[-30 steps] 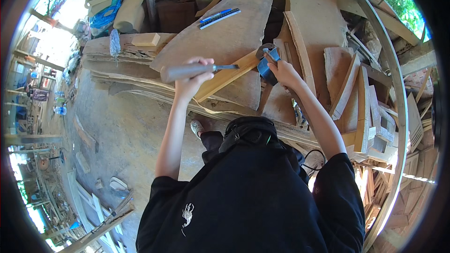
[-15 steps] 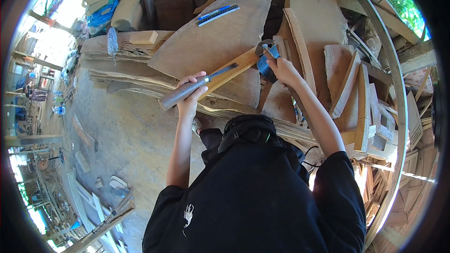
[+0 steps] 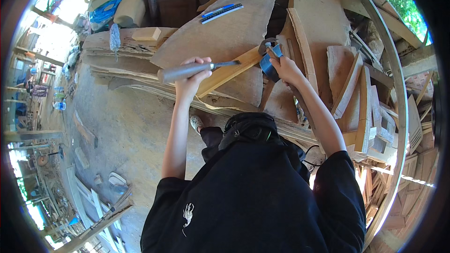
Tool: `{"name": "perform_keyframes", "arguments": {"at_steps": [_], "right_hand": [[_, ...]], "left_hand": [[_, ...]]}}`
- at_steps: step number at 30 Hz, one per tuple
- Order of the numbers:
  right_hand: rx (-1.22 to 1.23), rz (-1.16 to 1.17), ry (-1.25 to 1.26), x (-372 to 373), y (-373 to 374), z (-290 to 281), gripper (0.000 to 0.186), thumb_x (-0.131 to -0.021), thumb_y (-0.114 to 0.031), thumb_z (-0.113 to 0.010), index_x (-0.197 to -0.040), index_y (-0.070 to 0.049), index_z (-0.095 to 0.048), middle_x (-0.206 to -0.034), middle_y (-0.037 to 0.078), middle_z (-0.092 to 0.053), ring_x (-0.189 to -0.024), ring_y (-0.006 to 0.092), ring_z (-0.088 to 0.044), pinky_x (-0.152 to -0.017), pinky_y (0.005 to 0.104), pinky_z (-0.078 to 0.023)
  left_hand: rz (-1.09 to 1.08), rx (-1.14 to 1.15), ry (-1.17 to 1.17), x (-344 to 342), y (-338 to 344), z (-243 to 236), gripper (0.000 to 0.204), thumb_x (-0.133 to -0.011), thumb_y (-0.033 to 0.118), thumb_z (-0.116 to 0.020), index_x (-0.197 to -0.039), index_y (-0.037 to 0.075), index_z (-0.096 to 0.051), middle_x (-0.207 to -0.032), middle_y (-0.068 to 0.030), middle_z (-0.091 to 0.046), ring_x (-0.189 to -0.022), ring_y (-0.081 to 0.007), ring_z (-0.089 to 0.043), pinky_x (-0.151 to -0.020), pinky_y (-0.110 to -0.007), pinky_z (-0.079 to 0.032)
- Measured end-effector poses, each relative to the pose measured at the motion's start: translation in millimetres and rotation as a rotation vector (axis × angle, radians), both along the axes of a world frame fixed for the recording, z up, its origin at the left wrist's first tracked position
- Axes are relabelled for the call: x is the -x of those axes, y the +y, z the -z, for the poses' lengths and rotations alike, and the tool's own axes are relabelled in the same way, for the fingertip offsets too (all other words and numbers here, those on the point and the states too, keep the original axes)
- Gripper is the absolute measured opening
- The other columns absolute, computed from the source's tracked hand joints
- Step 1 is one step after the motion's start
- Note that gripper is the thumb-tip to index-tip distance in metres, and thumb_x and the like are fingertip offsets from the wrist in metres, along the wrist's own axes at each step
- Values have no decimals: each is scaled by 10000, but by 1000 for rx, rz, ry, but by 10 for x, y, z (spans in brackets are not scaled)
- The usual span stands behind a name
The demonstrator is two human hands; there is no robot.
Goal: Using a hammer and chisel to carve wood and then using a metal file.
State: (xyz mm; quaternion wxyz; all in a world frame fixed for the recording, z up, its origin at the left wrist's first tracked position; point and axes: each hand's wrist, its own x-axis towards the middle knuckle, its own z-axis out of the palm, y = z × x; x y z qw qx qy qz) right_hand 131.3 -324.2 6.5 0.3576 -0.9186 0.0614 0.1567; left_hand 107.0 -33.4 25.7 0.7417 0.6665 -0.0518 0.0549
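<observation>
My left hand is closed round the wooden handle of a chisel. Its narrow dark blade points right, with the tip over a yellowish wooden strip; whether it touches the wood I cannot tell. At the strip's far right end, my right hand grips a tool with a blue-and-grey head. A brown handle seems to run back from it along my forearm. The tool's exact kind is not clear. Beneath the strip lies a broad, rough-edged wooden slab.
A blue pen and a black ruler lie on the slab. Stacked planks and a small wood block are at left. Offcuts lean at right, inside a long curved strip. Boards lie on the floor.
My left hand has moved up and turned the chisel nearly level, raising its handle end. My right hand stays at the far end of the wooden strip with its tool.
</observation>
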Motion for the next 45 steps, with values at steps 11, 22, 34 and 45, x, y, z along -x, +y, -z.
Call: {"name": "perform_keyframes", "arguments": {"at_steps": [11, 22, 34, 45], "right_hand": [[-433, -113, -121, 207, 92, -1375, 237, -922, -262, -428, -993, -37, -420, -584, 13, -460, -380, 74, -422, -350, 221, -374], [-375, -41, -441, 939, 213, -2543, 394, -925, -375, -380, -987, 3, -473, -519, 7, -384, -335, 64, -324, -347, 190, -267], [-113, -109, -464, 803, 278, -2796, 386, -939, -374, -352, -945, -10, -477, -501, -10, -360, -321, 48, -314, -336, 178, -271], [-74, -127, -498, 700, 416, -2907, 374, -937, -377, -338, -961, -25, -463, -494, -14, -358, -315, 43, -331, -331, 170, -293]], "left_hand": [[54, -439, 29, -418, -373, -484, 189, -592, 48, -694, -766, 41, -619, -800, -30, -651, -791, -104, -613, -743, -237, -469], [84, -707, 53, -697, -745, -629, 275, -535, 131, -713, -792, 53, -656, -797, -91, -658, -766, -191, -629, -700, -288, -487], [123, -719, 67, -719, -877, -688, 327, -501, 157, -719, -787, 9, -658, -807, -185, -643, -796, -301, -629, -750, -336, -504], [101, -756, 114, -948, -794, -670, 263, -482, 122, -693, -723, 29, -644, -746, -119, -646, -715, -214, -621, -642, -277, -485]]}}
